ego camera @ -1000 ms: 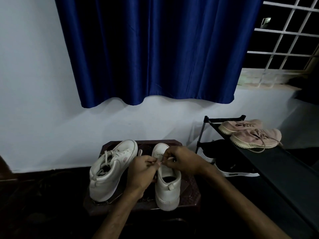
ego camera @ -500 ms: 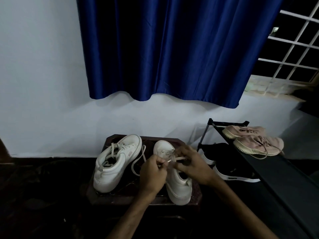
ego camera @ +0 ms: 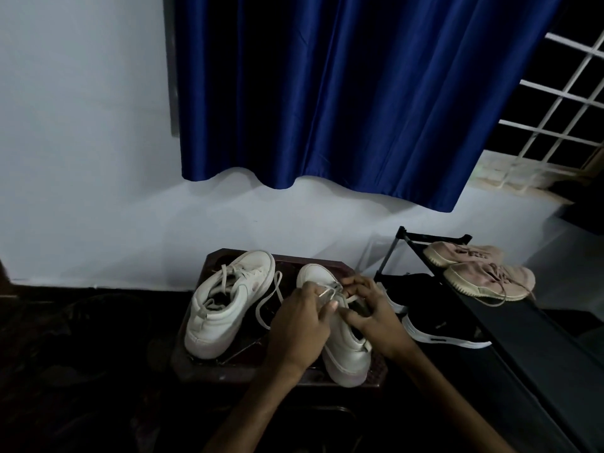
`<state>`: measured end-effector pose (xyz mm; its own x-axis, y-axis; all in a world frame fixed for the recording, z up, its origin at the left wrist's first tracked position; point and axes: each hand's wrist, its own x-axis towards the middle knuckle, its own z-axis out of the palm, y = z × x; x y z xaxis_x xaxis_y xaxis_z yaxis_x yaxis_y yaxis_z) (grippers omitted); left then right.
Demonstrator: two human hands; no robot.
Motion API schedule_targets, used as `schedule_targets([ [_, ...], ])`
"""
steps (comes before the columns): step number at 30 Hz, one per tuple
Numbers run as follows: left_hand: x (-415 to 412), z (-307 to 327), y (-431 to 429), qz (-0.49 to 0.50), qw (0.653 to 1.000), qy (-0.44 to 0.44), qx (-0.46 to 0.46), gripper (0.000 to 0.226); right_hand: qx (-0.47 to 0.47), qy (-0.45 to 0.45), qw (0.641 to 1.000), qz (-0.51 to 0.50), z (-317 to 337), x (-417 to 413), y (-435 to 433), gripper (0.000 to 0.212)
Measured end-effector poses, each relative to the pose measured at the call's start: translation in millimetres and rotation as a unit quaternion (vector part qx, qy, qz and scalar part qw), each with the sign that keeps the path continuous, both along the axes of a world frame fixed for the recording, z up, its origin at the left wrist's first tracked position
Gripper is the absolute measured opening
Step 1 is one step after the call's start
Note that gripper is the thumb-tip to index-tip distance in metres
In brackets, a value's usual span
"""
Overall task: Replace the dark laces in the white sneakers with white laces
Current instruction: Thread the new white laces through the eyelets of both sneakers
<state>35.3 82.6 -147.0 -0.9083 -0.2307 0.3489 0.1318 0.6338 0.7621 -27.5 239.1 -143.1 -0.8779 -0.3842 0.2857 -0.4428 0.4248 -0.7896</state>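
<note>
Two white high-top sneakers stand toe-away on a dark brown stool [ego camera: 327,256]. The left sneaker [ego camera: 225,305] carries a white lace through its eyelets. Both hands work over the right sneaker [ego camera: 346,351]. My left hand [ego camera: 299,325] pinches a strand of the white lace [ego camera: 273,299] above the tongue. My right hand [ego camera: 369,313] pinches another strand of that lace at the shoe's right eyelets. A loop of the lace trails onto the stool between the two shoes. The right shoe's eyelets are hidden under my fingers.
A black shoe rack [ego camera: 510,325] stands to the right, holding a pink pair [ego camera: 487,277] on top and a black sneaker [ego camera: 438,325] lower down. A white wall and a blue curtain [ego camera: 343,93] lie behind the stool. The floor around is dark.
The view has shifted so the stool sits lower and more central. Both hands stay on the right sneaker's lace, with the right hand moved slightly back along the eyelets.
</note>
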Motion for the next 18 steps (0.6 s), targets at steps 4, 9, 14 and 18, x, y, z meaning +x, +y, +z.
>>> schedule_targets([
  [4, -13, -6, 4, -0.028, 0.999, 0.016, 0.019, 0.021, 0.008, 0.007, 1.0, 0.005, 1, 0, 0, 0.028],
  [9, -15, -16, 3, -0.018, 0.994, 0.038, 0.102, 0.011, 0.029, 0.017, 0.999, -0.007, -5, -4, 1, 0.023],
  [14, -12, -7, -2, -0.03, 0.926, 0.023, 0.376, 0.008, 0.049, 0.025, 0.998, -0.014, -8, -8, 3, 0.017],
  [18, 5, 17, 2, -0.075, 0.8, 0.033, 0.595, 0.015, 0.047, 0.031, 0.998, -0.01, -7, -7, 3, 0.016],
])
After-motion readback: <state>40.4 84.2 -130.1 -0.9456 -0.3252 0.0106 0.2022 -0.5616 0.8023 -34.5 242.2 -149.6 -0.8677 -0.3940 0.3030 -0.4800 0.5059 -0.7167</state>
